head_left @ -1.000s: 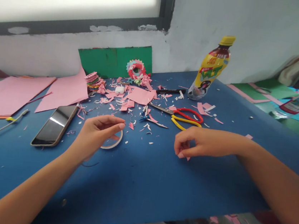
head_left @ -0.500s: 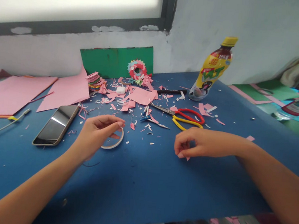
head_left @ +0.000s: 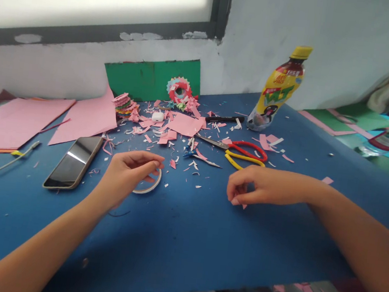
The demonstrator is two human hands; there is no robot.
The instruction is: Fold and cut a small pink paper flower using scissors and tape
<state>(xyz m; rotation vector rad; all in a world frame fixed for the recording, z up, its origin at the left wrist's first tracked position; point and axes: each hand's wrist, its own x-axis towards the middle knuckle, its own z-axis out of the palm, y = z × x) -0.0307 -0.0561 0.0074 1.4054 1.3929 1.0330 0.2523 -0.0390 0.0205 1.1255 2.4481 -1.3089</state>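
Hardly anything is shifting since a moment ago: both my hands are staying where they were on the blue worktop point(head_left: 177, 238), and only my view is drifting slightly. My left hand point(head_left: 126, 173) is curling over a thin ring of tape point(head_left: 148, 184), thumb and fingertips pinching its rim. My right hand point(head_left: 258, 187) is resting on the worktop well apart from the left, fingers closing on a small pink paper scrap point(head_left: 235, 201) that is peeking out beneath them. Just left of my left hand a phone point(head_left: 73, 162) is lying face up, with a cable point(head_left: 0, 168) trailing beyond it. Past my hands, pink and white paper bits point(head_left: 182, 156) are littering the surface, and scissors point(head_left: 241, 152) with red and yellow handles are lying just beyond my right hand. Farther back, pink sheets point(head_left: 25, 119) are spreading to the left, a black pen point(head_left: 224, 119) is lying near a yellow-capped bottle point(head_left: 278, 92), and a folded paper ring point(head_left: 179, 89) is leaning on a green card point(head_left: 142, 78) against the wall.
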